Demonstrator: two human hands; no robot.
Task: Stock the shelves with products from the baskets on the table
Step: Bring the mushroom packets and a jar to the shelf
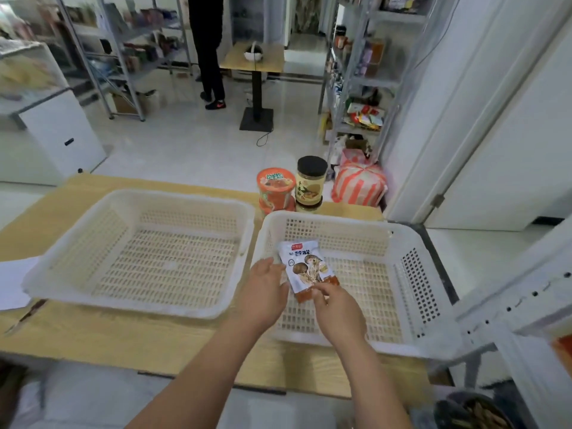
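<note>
Snack packet (309, 269) located in near-left part of right basket (340, 219), toward right end of desk (173, 345). Long axis runs far-left to near-right. Left edge held by left hand (266, 289). Near corner pinched by right hand (337, 308). Both hands equally near; lift-out judged next.

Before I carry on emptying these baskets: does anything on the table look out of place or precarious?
The right basket seems to hang past the right edge of the table, so it could tip. Behind it, orange cups and jars stand stacked two high by the far edge. Nothing looks spilled or torn.
</note>
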